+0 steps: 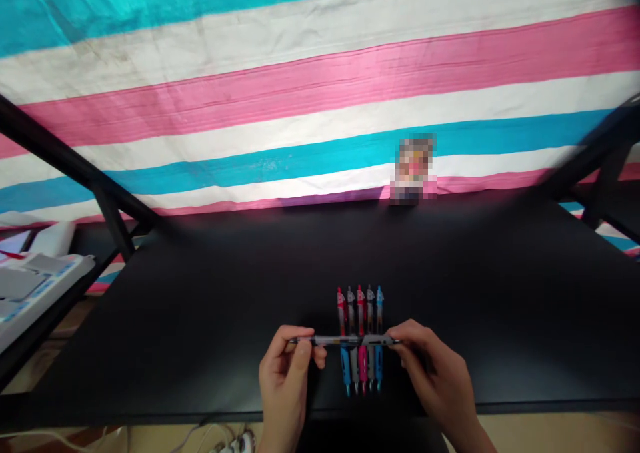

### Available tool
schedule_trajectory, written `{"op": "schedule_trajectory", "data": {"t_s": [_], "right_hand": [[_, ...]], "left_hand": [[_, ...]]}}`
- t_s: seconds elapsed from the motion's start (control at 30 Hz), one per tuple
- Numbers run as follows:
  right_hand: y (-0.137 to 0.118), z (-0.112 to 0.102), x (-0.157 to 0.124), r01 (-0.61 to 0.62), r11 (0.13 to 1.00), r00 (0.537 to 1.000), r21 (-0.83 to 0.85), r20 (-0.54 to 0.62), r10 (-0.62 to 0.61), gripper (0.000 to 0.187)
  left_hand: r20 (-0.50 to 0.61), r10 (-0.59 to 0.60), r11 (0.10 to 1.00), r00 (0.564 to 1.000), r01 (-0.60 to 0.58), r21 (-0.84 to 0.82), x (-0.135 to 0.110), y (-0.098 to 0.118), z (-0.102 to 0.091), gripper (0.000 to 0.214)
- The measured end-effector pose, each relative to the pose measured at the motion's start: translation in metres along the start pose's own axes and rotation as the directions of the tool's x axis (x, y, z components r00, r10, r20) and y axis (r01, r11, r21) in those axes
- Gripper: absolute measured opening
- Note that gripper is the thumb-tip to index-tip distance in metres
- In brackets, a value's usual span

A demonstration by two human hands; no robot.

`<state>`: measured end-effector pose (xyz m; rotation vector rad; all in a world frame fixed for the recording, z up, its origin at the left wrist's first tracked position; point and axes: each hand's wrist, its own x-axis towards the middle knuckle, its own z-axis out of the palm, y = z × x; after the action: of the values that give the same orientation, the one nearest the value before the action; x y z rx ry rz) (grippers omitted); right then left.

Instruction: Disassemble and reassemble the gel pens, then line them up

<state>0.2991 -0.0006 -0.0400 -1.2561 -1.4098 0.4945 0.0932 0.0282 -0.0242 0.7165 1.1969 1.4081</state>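
Observation:
Between my two hands a grey and clear ballpoint pen [336,340] is stretched level, crossing above a row of other pens. My left hand [287,376] pinches its left end between thumb and fingers. At the grey grip end, my right hand [434,369] closes its fingertips on the tip. Below it, several pens lie side by side on the black table [210,293], pointing toward me: a red-topped pen with a blue grip [346,366], a pink pen [363,363], grey ones, and a blue pen [379,366] at the right. The held pen hides their middles.
Black metal bars [65,149] rise at both sides of the table. A striped cloth [300,73] hangs behind it. A blurred, pixelated item [414,166] stands at the back edge. White boxy things [45,286] sit at the left; cables and a power strip [237,443] lie below the front edge.

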Motion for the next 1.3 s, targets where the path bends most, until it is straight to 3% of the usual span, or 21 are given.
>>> {"op": "schedule_trajectory", "data": {"t_s": [0.17,0.33,0.5,0.67,0.87,1.03,1.3], "right_hand": [[-0.001,-0.001,0.002,0.052,0.998,0.998,-0.019,0.027,-0.051,0.019],[-0.001,-0.002,0.004,0.083,0.996,0.994,-0.017,0.075,-0.082,0.015],[-0.001,-0.003,0.004,0.076,0.997,0.987,-0.013,0.144,-0.073,0.042],[0.002,-0.002,0.001,0.037,0.997,0.995,-0.067,0.091,-0.031,0.012],[-0.003,-0.005,0.007,0.083,0.996,0.972,0.030,0.219,-0.088,0.018],[-0.002,-0.003,0.007,0.095,0.994,0.990,-0.057,0.115,-0.088,0.007],[0.002,0.002,0.007,0.125,0.981,0.989,-0.147,0.095,-0.112,0.020]], "left_hand": [[0.060,0.006,1.000,0.998,-0.008,0.026,0.001,0.001,0.000,0.037],[-0.012,0.025,0.999,1.000,-0.024,0.043,-0.002,0.001,0.003,0.034],[0.027,0.025,0.999,0.999,-0.026,0.048,-0.002,0.000,0.001,0.035],[0.037,0.009,1.000,0.999,-0.010,0.007,0.002,-0.002,-0.004,0.034],[0.099,0.004,1.000,0.995,-0.007,0.030,0.007,-0.005,-0.011,0.035],[0.060,-0.004,0.999,0.998,0.001,0.051,0.002,-0.003,-0.005,0.036],[0.024,0.032,0.994,0.999,-0.034,0.101,-0.004,0.002,0.005,0.035]]}}
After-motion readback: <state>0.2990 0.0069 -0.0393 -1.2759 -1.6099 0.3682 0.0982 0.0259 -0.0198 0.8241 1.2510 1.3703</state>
